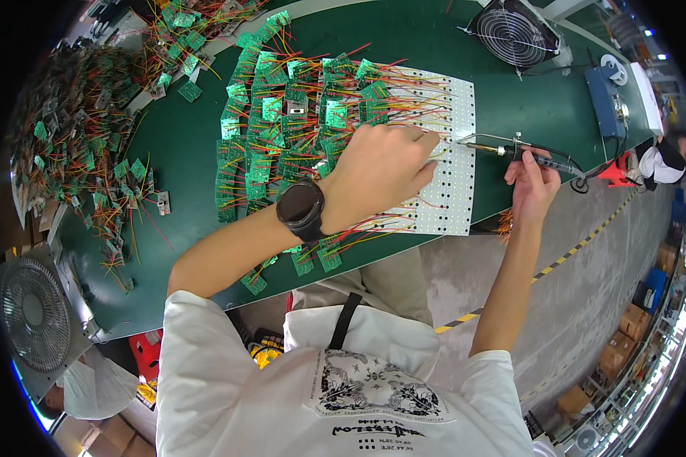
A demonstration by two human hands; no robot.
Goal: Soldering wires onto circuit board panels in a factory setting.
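My right hand [533,183] grips a soldering iron [560,163] with a thin metal guide tube along it. Its tip points left, at the right part of a white perforated LED panel [456,206]. My left hand [385,171], with a black watch on the wrist, rests over the panel just left of the tip. Its fingers are curled down over the thin wires there; what they pinch is hidden beneath the hand. Red and yellow wires run from the panel to rows of small green circuit boards [270,110], which lie on and left of the panel.
The green table [175,145] carries a large heap of wired boards [76,137] at the left. A black fan [514,34] stands at the back, a blue box with a solder spool [606,103] at the right. Another fan [34,305] is at lower left, near a person in white.
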